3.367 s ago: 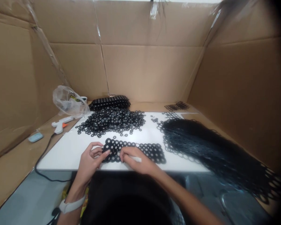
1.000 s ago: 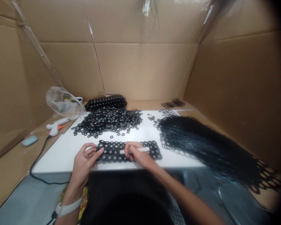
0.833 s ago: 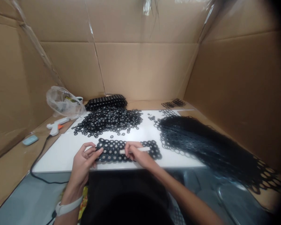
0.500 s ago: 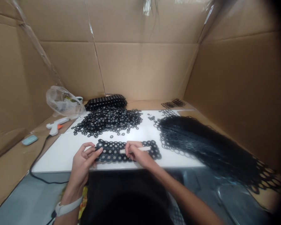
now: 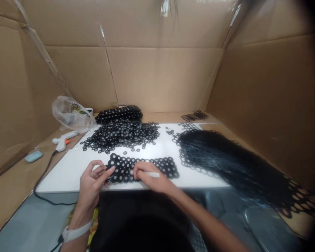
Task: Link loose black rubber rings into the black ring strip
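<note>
While the left hand (image 5: 92, 180) pinches the left end of the black dotted strip (image 5: 124, 171) between its fingers (image 5: 108, 172), I see from my end the right hand's (image 5: 152, 179) fingers gripping a white stick (image 5: 152, 174) over it. The strip lies at lower centre of the frame on the white bench (image 5: 65, 175), loose rings (image 5: 123, 135) heaped beyond.

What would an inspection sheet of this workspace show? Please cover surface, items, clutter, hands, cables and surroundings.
Surface: white tabletop, partly covered.
Items: black ringed panel; white pen-shaped tool.
Clutter: loose rings behind panel, dark mesh heap right, plastic bag and glue gun left.
Hands: left hand, thumb on the panel's left end; right hand grips the tool over the panel.
Cables: black cable runs from glue gun past the tabletop's front-left corner.
Surroundings: cardboard walls left, back and right.
</note>
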Action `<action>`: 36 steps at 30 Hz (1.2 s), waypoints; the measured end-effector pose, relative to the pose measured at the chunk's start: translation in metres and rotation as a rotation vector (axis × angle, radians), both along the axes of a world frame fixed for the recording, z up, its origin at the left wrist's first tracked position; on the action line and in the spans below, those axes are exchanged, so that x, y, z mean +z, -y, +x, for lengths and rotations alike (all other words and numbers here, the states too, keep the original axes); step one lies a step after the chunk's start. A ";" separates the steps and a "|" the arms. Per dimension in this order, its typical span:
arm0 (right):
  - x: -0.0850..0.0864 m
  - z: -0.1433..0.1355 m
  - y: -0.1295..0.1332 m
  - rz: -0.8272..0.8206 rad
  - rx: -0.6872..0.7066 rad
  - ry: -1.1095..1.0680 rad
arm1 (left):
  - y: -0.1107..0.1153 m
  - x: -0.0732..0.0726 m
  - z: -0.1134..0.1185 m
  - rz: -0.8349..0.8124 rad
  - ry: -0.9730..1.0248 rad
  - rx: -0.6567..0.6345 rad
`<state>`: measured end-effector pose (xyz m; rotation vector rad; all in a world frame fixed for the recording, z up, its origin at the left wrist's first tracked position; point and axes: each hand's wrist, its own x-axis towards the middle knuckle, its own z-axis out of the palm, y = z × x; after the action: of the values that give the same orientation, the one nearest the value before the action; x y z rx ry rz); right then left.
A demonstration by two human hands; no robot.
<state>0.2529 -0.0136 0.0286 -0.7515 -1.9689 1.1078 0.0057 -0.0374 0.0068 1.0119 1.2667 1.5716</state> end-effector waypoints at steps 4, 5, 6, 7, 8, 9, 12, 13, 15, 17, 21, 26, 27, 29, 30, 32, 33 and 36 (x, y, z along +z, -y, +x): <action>-0.005 0.000 0.001 0.055 0.009 -0.004 | 0.000 0.001 0.001 0.001 0.011 0.018; -0.006 0.000 0.001 0.066 0.011 -0.004 | 0.000 0.001 0.002 0.003 0.011 0.023; -0.007 0.000 0.001 0.076 0.012 -0.002 | 0.000 0.001 0.002 0.005 0.010 0.028; -0.007 0.000 0.001 0.084 0.013 0.002 | 0.000 0.001 0.002 0.005 0.008 0.032; -0.008 0.000 0.001 0.092 0.015 0.006 | 0.001 0.001 0.002 0.003 0.007 0.034; -0.009 0.000 0.001 0.098 0.015 0.011 | 0.001 0.001 0.002 0.000 0.005 0.037; -0.010 0.000 0.001 0.116 0.011 0.024 | 0.001 0.001 0.003 0.002 0.006 0.040; -0.010 0.000 0.001 0.121 0.010 0.024 | 0.001 0.002 0.003 0.005 0.008 0.041; -0.010 -0.001 0.000 0.128 0.009 0.021 | 0.001 0.002 0.004 0.011 0.008 0.040; -0.008 -0.001 -0.002 0.095 0.004 0.011 | 0.001 0.002 0.004 0.016 0.005 0.042; -0.004 -0.001 -0.006 -0.138 -0.050 -0.020 | -0.002 0.002 0.003 0.020 -0.008 0.043; -0.002 0.001 -0.007 -0.303 -0.071 -0.082 | -0.005 -0.001 0.003 0.037 -0.071 0.024; -0.001 0.001 -0.007 -0.316 -0.074 -0.089 | -0.005 -0.002 0.003 0.039 -0.082 0.023; -0.001 0.001 -0.006 -0.330 -0.076 -0.093 | -0.005 -0.002 0.003 0.043 -0.087 0.021; -0.001 0.001 -0.006 -0.330 -0.076 -0.093 | -0.005 -0.002 0.003 0.044 -0.085 0.021; -0.001 0.001 -0.006 -0.326 -0.078 -0.092 | -0.004 -0.002 0.004 0.039 -0.080 0.025; -0.001 0.001 -0.006 -0.323 -0.079 -0.091 | -0.004 -0.001 0.004 0.036 -0.076 0.027; -0.001 0.002 -0.006 -0.268 -0.062 -0.066 | -0.004 0.001 0.003 0.030 -0.050 0.022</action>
<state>0.2547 -0.0079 0.0275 -0.8973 -1.7498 1.3572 0.0090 -0.0335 0.0074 1.0656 1.2952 1.5951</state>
